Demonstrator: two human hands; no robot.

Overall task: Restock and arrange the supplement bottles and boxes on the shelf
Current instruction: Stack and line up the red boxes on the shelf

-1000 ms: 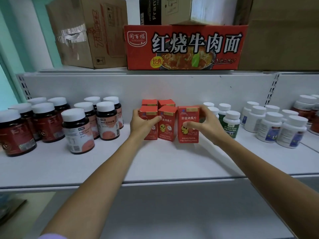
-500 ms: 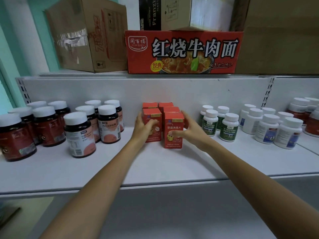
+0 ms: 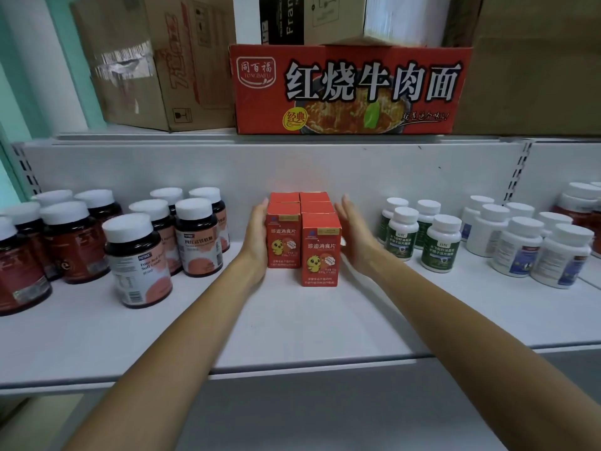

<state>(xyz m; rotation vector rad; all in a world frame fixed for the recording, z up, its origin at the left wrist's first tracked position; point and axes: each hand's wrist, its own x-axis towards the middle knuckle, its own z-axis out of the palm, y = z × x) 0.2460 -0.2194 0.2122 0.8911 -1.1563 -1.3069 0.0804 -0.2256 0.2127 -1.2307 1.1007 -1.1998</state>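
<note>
At the far left of the shelf (image 3: 292, 327) stands a crowd of dark bottles (image 3: 136, 258) with white caps, upright in loose rows. Next comes the left hand (image 3: 258, 236). Its grip is spread flat, the fingers straight and laid along the left side of the red boxes (image 3: 283, 237), pressing there rather than curling round. The boxes stand upright in two columns that run back toward the rear panel, each touching the next. The front right box (image 3: 320, 252) juts forward of its neighbour, so the face of the block is stepped. On the far side the right hand (image 3: 354, 236) is open too, palm turned toward the block and fingers straight. It is just beside the right column, but I cannot tell whether it touches. Further right stand green-labelled bottles (image 3: 439, 242), then white bottles (image 3: 520, 249), both groups near the hand but clear of it.

To my eye the step in hand is squaring up the block between two flat palms, not fetching new stock. The next move, I'd judge, calls for bringing the right palm in against its column and easing the front right box back until the fronts sit flush. It should be done gently, since cartons like these look light enough to skew or tip.
</note>
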